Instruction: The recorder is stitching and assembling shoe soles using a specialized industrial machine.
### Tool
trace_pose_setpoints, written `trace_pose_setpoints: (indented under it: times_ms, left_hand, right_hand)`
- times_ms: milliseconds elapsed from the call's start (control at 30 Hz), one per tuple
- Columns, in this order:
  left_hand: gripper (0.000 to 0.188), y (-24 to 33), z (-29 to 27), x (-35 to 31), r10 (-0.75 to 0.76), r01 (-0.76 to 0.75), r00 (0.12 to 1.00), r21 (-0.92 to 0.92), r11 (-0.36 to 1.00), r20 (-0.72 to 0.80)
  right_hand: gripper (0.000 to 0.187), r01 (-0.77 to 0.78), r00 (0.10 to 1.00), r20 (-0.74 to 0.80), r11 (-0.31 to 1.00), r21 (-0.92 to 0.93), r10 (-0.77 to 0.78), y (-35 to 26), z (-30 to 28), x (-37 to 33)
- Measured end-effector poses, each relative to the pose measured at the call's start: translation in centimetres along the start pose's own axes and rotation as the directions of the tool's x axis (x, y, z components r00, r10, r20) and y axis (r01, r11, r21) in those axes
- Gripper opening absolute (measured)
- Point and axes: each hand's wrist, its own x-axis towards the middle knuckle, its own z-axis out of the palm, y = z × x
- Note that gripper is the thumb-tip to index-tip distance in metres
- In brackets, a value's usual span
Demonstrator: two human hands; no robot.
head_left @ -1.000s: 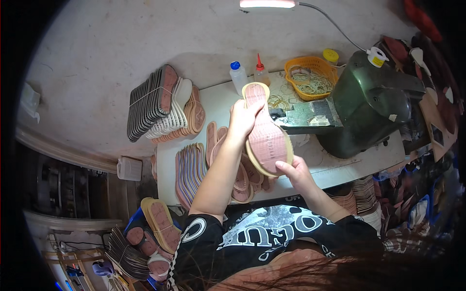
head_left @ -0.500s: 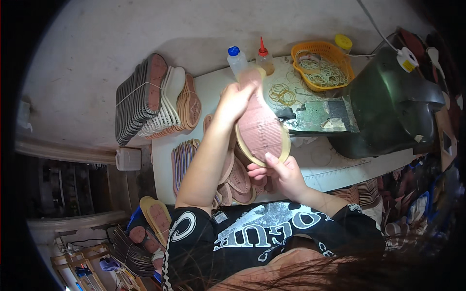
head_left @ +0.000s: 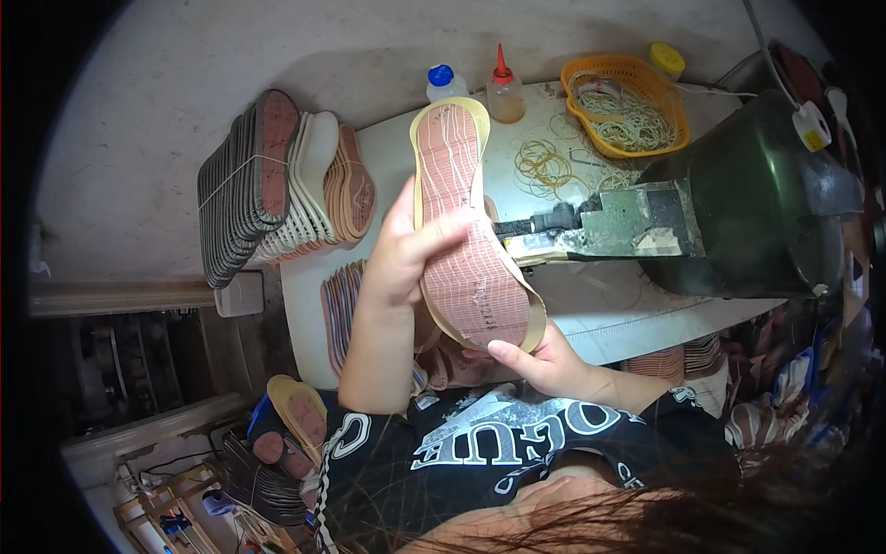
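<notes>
A reddish-brown shoe insole (head_left: 452, 175) with a yellowish rim is held up over the white table, lined face showing. Its narrow end points away from me and its broad end is near my body. My left hand (head_left: 406, 249) grips the left edge at the middle, thumb lying across the face. At the near broad end my right hand (head_left: 546, 362) pinches the rim, thumb on top and fingers partly hidden underneath. Just right of the insole, a green machine arm (head_left: 628, 226) reaches in, its tip close to the insole's edge.
Tied insole stacks (head_left: 249, 194) stand at the left. More insoles (head_left: 343, 314) lie below my left forearm. A blue-capped bottle (head_left: 447, 83), a red-tipped glue bottle (head_left: 505, 92), loose rubber bands (head_left: 544, 171) and a yellow basket (head_left: 678, 137) sit at the back. A dark green machine body (head_left: 775, 203) fills the right.
The insole has turned slightly, its far end swinging left, and its lined face shows more sharply. My left hand has slid from near the narrow end to the middle. My right hand stays at the broad end.
</notes>
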Motion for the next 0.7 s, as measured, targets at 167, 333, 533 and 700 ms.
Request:
trace_pose_setpoints:
  times_ms: [167, 333, 533, 700]
  left_hand:
    - [0.053, -1.6, 0.5, -3.9, 0.080, -0.073, 0.991, 0.064, 0.995, -0.111]
    - [0.066, -2.7, 0.9, -6.9, 0.075, -0.072, 0.993, 0.037, 0.997, -0.089]
    - [0.071, -4.2, 1.3, -8.5, 0.346, -0.292, 0.925, 0.287, 0.912, -0.157]
    - [0.068, -3.5, 1.5, -9.3, 0.207, -0.185, 0.970, 0.164, 0.969, -0.129]
  right_hand:
    - [0.026, 0.164, 0.929, -0.331, 0.986, -0.035, -0.167, -2.0, 0.1, 0.4]
    - [0.006, 0.238, 0.844, -0.169, 0.638, -0.732, -0.509, -2.6, -0.7, 0.4]
    - [0.014, 0.121, 0.911, -0.325, 0.918, -0.378, -0.254, -1.8, -1.3, 0.2]
    - [0.011, 0.196, 0.932, -0.145, 0.796, -0.572, -0.333, -3.5, -0.6, -0.8]
